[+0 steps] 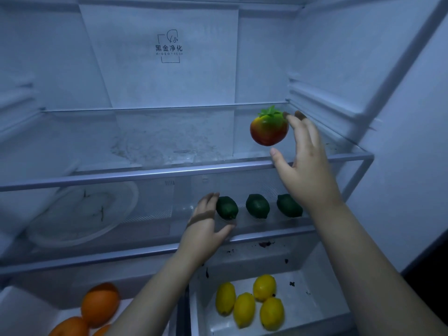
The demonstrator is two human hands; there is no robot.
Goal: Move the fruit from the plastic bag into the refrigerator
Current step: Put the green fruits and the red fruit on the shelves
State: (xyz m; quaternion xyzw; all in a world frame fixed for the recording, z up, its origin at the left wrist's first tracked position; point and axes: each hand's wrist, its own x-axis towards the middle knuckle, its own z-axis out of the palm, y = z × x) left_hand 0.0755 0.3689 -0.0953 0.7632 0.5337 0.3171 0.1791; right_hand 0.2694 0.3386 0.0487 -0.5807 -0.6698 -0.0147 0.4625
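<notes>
While both hands reach into the open refrigerator, the scene reads as follows:

Right hand [304, 166]: its grip is spread wide, fingertips touching the side of the glossy red-and-yellow plastic fruit with a green leafy top [269, 129], thumb apart below it; whether it has any real hold cannot be told.
Fruit position: over the right end of the upper glass shelf [169, 151], apparently at or just above the glass.
Left hand [206, 226]: its grip is loosely spread and holds nothing, fingers beside the leftmost of three dark green limes [226, 207] on the middle shelf.
Lower drawers: oranges [100, 303] left, yellow lemons [244, 309] right.
Plastic bag: not in view.
Risk: the round fruit may roll off the shelf's front edge if released unsteadily; the left fingers could nudge the lime forward.
</notes>
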